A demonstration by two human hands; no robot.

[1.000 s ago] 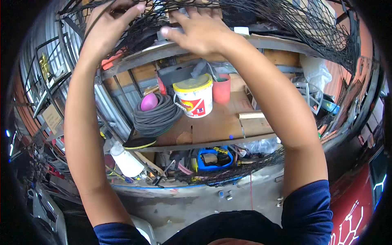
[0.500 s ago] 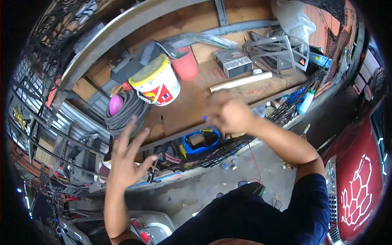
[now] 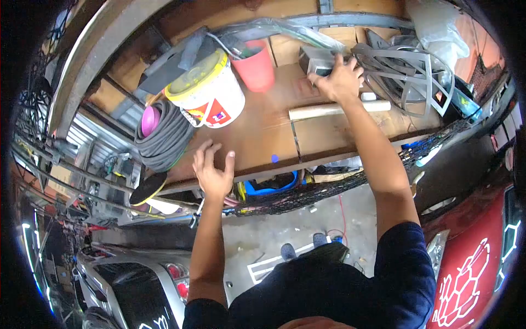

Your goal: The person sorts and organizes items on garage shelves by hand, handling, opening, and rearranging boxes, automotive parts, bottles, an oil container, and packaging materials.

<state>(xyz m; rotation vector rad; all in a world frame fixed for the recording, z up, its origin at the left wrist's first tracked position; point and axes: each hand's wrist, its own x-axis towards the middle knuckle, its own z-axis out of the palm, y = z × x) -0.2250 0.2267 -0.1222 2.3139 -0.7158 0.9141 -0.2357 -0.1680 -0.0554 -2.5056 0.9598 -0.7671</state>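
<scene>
Single head-mounted camera, facing forward and down: wearer's torso [image 3: 307, 285] nearest, shelf [image 3: 257, 143] close beyond, floor [image 3: 274, 230] between.

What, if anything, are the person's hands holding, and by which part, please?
The left hand holds nothing. The right hand covers part of the box; whether it grips it cannot be told.
</scene>
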